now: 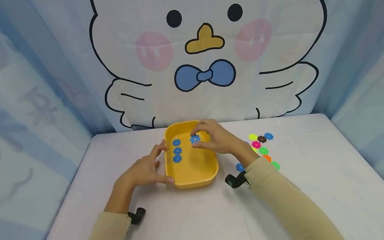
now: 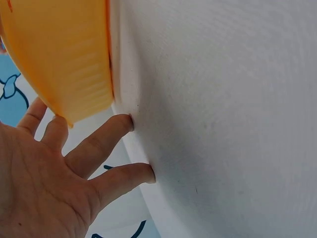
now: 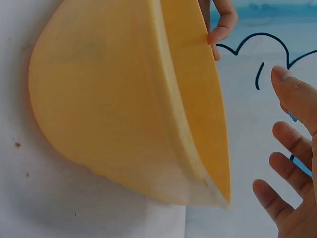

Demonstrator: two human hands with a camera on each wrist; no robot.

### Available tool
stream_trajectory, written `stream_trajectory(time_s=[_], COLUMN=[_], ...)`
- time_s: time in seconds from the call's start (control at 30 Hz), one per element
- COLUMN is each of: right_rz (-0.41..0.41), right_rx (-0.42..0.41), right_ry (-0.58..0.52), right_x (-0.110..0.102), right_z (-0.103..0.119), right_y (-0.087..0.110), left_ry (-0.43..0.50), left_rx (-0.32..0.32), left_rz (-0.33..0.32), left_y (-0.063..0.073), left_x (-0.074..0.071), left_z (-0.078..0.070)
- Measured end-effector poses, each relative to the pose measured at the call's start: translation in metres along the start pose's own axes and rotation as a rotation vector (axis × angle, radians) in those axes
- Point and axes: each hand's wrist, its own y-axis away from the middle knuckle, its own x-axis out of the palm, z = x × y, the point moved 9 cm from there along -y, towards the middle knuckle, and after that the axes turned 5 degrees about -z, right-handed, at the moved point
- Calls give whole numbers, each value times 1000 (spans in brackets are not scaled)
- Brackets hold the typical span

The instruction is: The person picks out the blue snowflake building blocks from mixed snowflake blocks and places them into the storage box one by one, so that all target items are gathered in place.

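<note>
We count one yellow tray (image 1: 195, 173) and two grips, the left grip (image 1: 145, 168) and the right grip (image 1: 214, 137). Over the tray floor we see four blue flower-shaped pieces (image 1: 177, 150): three in a column, one between the right grip's thumb and fingers. On the surface (image 1: 198, 216) to the right, we make out at least ten loose pieces: three blue (image 1: 268, 136), one merely a sliver, two yellow (image 1: 253, 136), two green (image 1: 263, 150), one brown (image 1: 261, 139), one pink (image 1: 256, 145), one orange (image 1: 266, 158). Because an arm hides part of this group, we cannot give its full total.
</note>
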Motion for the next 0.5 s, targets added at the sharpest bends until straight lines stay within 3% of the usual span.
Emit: stream_trajectory(time_s=[0.5], right_rz=[122], right_rx=[88], right_ry=[-32], right_x=[44], right_z=[1], right_y=[-11], left_ry=[-3], left_rx=[19], left_rz=[-8], left_y=[0], left_x=[-2], left_z=[-1])
